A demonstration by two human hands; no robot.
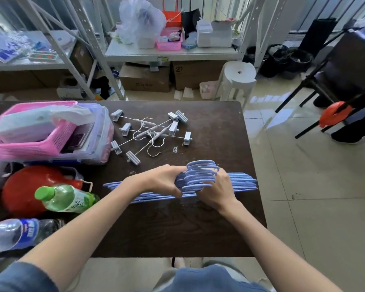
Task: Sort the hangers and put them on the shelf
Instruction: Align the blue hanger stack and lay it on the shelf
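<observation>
A stack of several blue hangers (240, 182) lies flat on the dark wooden table (177, 232), hooks bunched together and pointing away from me. My left hand (162, 182) grips the stack at the left of the hooks. My right hand (216, 189) grips it at the right, fingers curled through the hooks. Farther back on the table lies a loose tangle of white clip hangers (150, 133) with metal hooks. A white metal shelf (171, 53) stands behind the table.
On the table's left sit a pink basket (30, 142) in a clear plastic box, a red object (23, 190), a green bottle (65, 199) and a blue-labelled bottle (15, 234). The shelf holds bags, boxes and pink baskets. A white stool (238, 79) and a dark chair (335, 81) stand on the tiled floor.
</observation>
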